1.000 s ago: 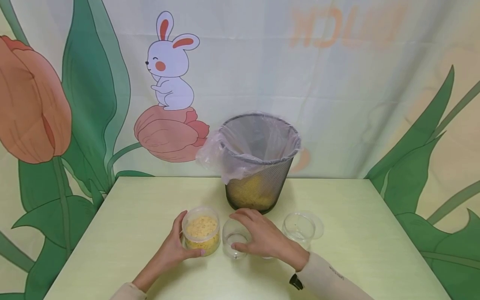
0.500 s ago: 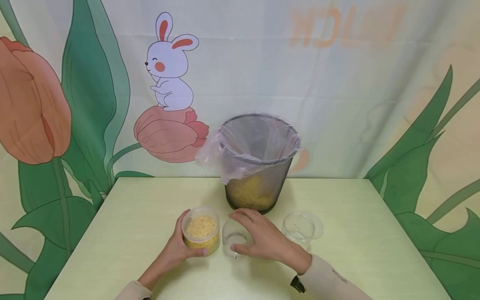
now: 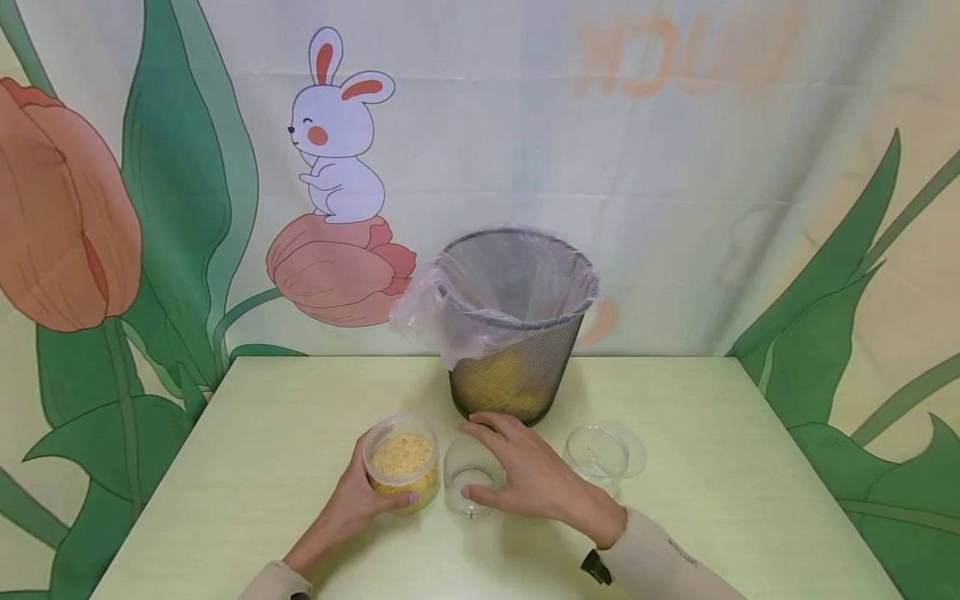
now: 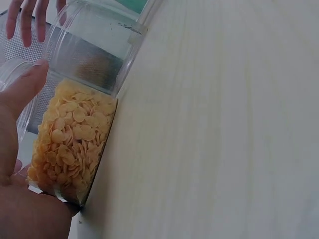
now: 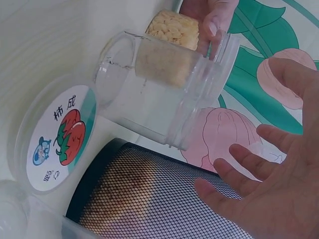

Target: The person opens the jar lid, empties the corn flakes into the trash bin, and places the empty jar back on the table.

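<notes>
Just left of bottom centre in the head view, the left hand (image 3: 358, 493) grasps a jar of yellow flakes (image 3: 403, 462), its thumb along the near side and its fingers around the left. The jar stands upright on the table (image 3: 697, 475), at the right edge of that hand. In the left wrist view the flakes fill the left of the frame, with the thumb above them and the palm at lower left.

A clear jar (image 3: 459, 477) stands just to the right of the flakes. The right hand (image 3: 534, 477) is over its mouth, fingers loosely spread and released; the right wrist view shows a gap between fingertips and rim.

Farther right in the head view is another clear jar (image 3: 596, 454). A mesh bin (image 3: 517, 371) stands above centre. At left in the right wrist view is a lid with printed tomatoes (image 5: 64, 137).
</notes>
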Action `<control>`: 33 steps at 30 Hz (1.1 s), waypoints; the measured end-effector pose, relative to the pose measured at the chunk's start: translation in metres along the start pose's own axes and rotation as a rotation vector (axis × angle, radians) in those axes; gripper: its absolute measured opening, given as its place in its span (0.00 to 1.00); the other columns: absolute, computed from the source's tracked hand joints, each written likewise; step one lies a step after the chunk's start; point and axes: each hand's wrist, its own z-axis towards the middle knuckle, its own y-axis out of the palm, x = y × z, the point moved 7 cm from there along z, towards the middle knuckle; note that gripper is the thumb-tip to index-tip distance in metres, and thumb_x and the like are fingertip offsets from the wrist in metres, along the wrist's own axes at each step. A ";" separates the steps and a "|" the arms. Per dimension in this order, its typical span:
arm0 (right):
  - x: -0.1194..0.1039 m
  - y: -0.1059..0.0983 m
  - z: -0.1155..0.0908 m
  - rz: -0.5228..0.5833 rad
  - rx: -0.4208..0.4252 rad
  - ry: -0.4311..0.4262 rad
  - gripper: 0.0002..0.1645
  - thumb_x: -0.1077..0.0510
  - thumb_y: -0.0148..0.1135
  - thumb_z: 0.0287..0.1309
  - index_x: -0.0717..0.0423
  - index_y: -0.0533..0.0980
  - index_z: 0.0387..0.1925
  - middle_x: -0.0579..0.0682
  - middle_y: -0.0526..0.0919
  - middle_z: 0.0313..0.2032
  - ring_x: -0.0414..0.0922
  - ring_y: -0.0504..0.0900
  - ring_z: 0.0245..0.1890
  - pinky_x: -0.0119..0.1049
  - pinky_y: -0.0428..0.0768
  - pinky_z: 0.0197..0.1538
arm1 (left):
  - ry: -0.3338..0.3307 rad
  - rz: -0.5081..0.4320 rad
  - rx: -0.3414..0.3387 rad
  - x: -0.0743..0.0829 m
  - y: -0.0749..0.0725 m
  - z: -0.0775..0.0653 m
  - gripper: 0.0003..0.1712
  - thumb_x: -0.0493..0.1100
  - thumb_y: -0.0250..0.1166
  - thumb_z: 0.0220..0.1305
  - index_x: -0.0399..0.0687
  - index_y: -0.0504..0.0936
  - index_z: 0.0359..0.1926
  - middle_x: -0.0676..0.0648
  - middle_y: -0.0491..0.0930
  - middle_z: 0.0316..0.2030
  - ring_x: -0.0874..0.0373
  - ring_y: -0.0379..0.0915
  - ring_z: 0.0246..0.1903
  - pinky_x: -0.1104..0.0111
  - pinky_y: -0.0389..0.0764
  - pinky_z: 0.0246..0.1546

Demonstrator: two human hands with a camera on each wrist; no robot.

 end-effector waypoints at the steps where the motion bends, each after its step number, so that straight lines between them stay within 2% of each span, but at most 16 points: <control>1: 0.000 -0.001 0.000 -0.006 0.005 -0.002 0.44 0.34 0.65 0.56 0.38 0.62 0.71 0.45 0.66 0.68 0.45 0.65 0.70 0.48 0.68 0.69 | -0.001 0.002 0.008 0.000 -0.001 0.001 0.63 0.41 0.81 0.42 0.52 0.50 0.74 0.37 0.62 0.69 0.38 0.57 0.69 0.40 0.57 0.69; 6: -0.001 -0.009 -0.001 -0.007 0.029 -0.004 0.45 0.35 0.65 0.56 0.38 0.61 0.71 0.46 0.66 0.69 0.47 0.66 0.69 0.49 0.69 0.68 | -0.033 0.007 0.039 0.003 -0.006 0.003 0.62 0.42 0.82 0.42 0.55 0.52 0.73 0.39 0.61 0.69 0.40 0.58 0.69 0.43 0.58 0.68; 11: -0.002 -0.014 -0.001 0.011 0.039 -0.003 0.45 0.36 0.66 0.55 0.37 0.61 0.72 0.47 0.67 0.68 0.48 0.67 0.69 0.50 0.70 0.67 | -0.048 -0.003 0.047 0.009 -0.012 0.002 0.63 0.42 0.81 0.43 0.55 0.49 0.74 0.39 0.60 0.69 0.40 0.57 0.69 0.42 0.56 0.69; 20: 0.000 -0.020 -0.001 0.002 0.078 -0.023 0.45 0.37 0.68 0.54 0.40 0.63 0.71 0.47 0.67 0.68 0.48 0.68 0.68 0.49 0.71 0.66 | 0.005 -0.004 0.096 0.022 -0.020 0.002 0.63 0.40 0.81 0.43 0.55 0.49 0.74 0.40 0.59 0.70 0.41 0.57 0.69 0.42 0.57 0.68; 26: -0.001 -0.027 -0.001 0.001 0.112 -0.046 0.46 0.38 0.69 0.54 0.41 0.62 0.71 0.48 0.67 0.69 0.48 0.68 0.68 0.50 0.72 0.66 | 0.026 -0.016 0.128 0.039 -0.023 0.002 0.65 0.41 0.81 0.42 0.60 0.47 0.75 0.43 0.59 0.70 0.44 0.56 0.69 0.43 0.56 0.69; 33: -0.005 -0.036 -0.002 0.009 0.149 -0.074 0.47 0.39 0.70 0.53 0.42 0.62 0.71 0.50 0.67 0.68 0.49 0.69 0.67 0.50 0.72 0.65 | 0.074 -0.026 0.133 0.062 -0.021 0.002 0.66 0.39 0.82 0.40 0.59 0.49 0.74 0.42 0.61 0.68 0.46 0.58 0.67 0.46 0.58 0.67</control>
